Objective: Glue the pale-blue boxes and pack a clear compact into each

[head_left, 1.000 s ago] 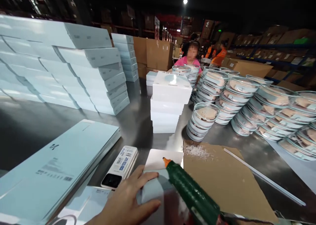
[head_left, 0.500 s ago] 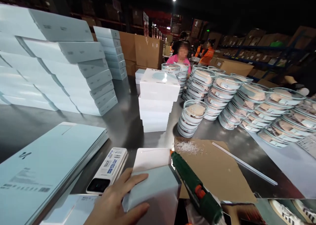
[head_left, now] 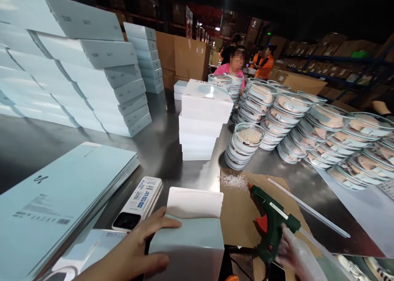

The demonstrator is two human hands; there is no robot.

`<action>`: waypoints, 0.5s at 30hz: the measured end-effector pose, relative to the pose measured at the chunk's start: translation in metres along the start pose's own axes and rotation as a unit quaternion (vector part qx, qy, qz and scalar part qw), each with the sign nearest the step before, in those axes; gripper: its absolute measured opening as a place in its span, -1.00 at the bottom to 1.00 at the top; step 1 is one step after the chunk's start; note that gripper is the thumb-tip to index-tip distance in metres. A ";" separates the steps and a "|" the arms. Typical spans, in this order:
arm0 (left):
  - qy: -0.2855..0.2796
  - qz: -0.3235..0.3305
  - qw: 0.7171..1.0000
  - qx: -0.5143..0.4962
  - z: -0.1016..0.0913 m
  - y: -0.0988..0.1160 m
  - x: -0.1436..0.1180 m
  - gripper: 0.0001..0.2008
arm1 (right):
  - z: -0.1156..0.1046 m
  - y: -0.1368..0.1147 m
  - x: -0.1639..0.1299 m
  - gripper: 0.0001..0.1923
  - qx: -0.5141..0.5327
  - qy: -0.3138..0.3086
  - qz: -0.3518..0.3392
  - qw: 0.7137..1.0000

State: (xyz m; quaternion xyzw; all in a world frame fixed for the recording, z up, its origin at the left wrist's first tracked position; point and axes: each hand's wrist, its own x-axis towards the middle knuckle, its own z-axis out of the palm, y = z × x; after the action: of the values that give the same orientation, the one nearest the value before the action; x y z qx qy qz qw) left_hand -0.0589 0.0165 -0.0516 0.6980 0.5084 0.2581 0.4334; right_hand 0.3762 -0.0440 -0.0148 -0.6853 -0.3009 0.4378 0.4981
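My left hand [head_left: 135, 252] rests flat on the top and side of a pale blue box [head_left: 189, 244] at the near table edge; the box's white flap [head_left: 194, 202] stands open at the far side. My right hand [head_left: 292, 254] grips the handle of a green hot glue gun [head_left: 271, 219] with an orange trigger. The gun sits to the right of the box, its nozzle resting on a brown cardboard sheet [head_left: 238, 207] near a patch of white crumbs [head_left: 234, 181].
A white barcode scanner [head_left: 138, 203] lies left of the box, beside a stack of flat blue cartons [head_left: 58, 199]. Stacked white boxes [head_left: 203, 120], tall blue box piles [head_left: 92, 75] and stacks of clear round lidded containers [head_left: 295, 120] fill the table. A glue stick [head_left: 308, 209] lies right. People work behind.
The glue gun has swung away from the box's flap edge to the right and down onto the cardboard. My left hand stays on the box.
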 end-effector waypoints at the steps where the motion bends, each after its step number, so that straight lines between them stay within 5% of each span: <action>1: 0.002 -0.005 1.000 -0.004 0.000 0.005 0.000 -0.39 | -0.006 0.001 -0.001 -0.81 -0.022 0.004 -0.002 1.000; 3: 0.005 -0.010 1.000 -0.021 0.000 0.013 0.000 -0.41 | -0.002 0.003 -0.007 -0.82 -0.041 0.014 -0.003 0.999; 6: 0.002 -0.008 0.999 -0.050 0.003 0.018 0.001 -0.47 | 0.050 0.006 -0.021 -0.13 -0.027 -0.075 -0.101 0.992; 8: 0.006 -0.007 0.997 -0.074 0.006 0.017 0.001 -0.53 | 0.097 0.007 -0.029 0.23 0.045 -0.195 -0.173 0.964; 11: 0.033 0.020 0.985 -0.169 0.017 0.015 0.002 -0.53 | 0.143 0.012 -0.036 0.15 0.120 -0.296 -0.168 0.933; 15: 0.117 0.061 0.942 -0.308 0.029 0.016 0.003 -0.51 | 0.139 0.021 -0.035 -0.28 -0.034 -0.302 -0.210 0.929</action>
State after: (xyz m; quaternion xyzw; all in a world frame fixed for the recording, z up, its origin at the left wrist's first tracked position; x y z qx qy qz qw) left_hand -0.0272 0.0078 -0.0519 0.5248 0.4075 0.5077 0.5484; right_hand 0.2350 -0.0220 -0.0404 -0.4585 -0.5887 0.4988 0.4409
